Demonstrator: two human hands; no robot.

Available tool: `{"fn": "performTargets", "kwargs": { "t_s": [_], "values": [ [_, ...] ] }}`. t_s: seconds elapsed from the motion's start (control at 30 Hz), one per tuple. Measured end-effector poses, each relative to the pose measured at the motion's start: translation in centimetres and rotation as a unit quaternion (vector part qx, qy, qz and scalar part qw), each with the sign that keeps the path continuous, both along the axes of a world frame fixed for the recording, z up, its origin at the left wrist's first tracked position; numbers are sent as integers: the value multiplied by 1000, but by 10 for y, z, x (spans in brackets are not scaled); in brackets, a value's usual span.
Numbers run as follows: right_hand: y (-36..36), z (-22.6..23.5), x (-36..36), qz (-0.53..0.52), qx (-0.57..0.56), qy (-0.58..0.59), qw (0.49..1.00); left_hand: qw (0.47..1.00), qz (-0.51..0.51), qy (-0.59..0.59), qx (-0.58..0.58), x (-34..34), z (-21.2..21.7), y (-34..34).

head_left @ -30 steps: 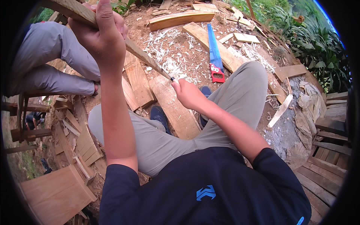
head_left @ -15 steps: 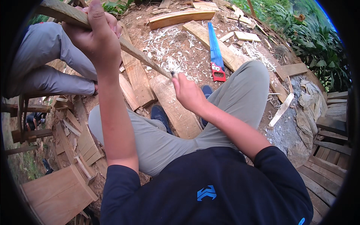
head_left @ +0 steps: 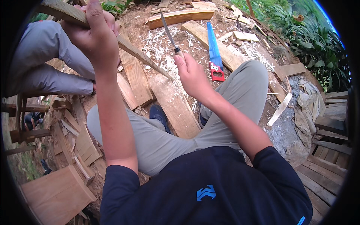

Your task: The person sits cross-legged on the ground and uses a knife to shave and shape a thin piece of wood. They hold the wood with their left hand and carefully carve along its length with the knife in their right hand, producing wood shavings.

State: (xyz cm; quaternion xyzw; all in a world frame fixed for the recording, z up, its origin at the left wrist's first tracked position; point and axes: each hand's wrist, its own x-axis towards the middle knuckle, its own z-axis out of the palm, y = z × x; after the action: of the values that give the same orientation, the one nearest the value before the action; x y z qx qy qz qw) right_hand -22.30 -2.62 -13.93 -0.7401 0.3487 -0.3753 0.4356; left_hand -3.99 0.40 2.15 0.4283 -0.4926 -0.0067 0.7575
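Note:
My left hand [head_left: 93, 35] is raised at the upper left and grips a long wooden stick [head_left: 140, 56] that slants down to a tapered tip near the middle. My right hand [head_left: 191, 75] holds a knife [head_left: 168, 32] by its handle, the thin blade pointing up and away, just right of the stick's tip and clear of it. Pale wood shavings [head_left: 157, 41] lie on the ground beyond both hands. I am seated with my knees in grey trousers apart.
Wooden planks [head_left: 174, 105] lie between my feet. A blue handsaw with a red handle [head_left: 213, 52] rests on a board beyond my right knee. Another person's grey-trousered leg [head_left: 41, 60] is at the left. Boards and offcuts [head_left: 56, 195] lie at lower left, green plants [head_left: 318, 45] at upper right.
My right hand has swung the knife up and off the stick's tip, so the blade now points away. My left hand and the stick have stayed nearly still.

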Motion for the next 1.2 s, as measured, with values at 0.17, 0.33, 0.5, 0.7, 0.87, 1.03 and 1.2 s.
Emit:
{"fn": "performTargets", "kwargs": {
  "t_s": [0.17, 0.33, 0.5, 0.7, 0.87, 1.03, 1.2],
  "values": [
    [30, -15, -6, 60, 83, 324, 941, 1000, 3, -7, -3, 7, 1, 1],
    [30, -106, -33, 48, 146, 414, 897, 1000, 10, 11, -10, 5, -2, 5],
    [15, -72, -11, 27, 102, 315, 943, 1000, 17, 9, -16, 18, -1, 0],
    [11, 21, -8, 7, 81, 86, 993, 1000, 2, 6, -29, 16, -2, 0],
    [27, -49, -7, 80, 72, 296, 949, 999, 5, -2, -33, 6, 0, 1],
    [27, -61, -3, 101, 70, 267, 956, 999, 21, 3, -33, 9, 1, 3],
    [-19, -47, -6, 187, 488, 141, 841, 999, 26, 13, -33, 18, 0, 1]
  ]
}}
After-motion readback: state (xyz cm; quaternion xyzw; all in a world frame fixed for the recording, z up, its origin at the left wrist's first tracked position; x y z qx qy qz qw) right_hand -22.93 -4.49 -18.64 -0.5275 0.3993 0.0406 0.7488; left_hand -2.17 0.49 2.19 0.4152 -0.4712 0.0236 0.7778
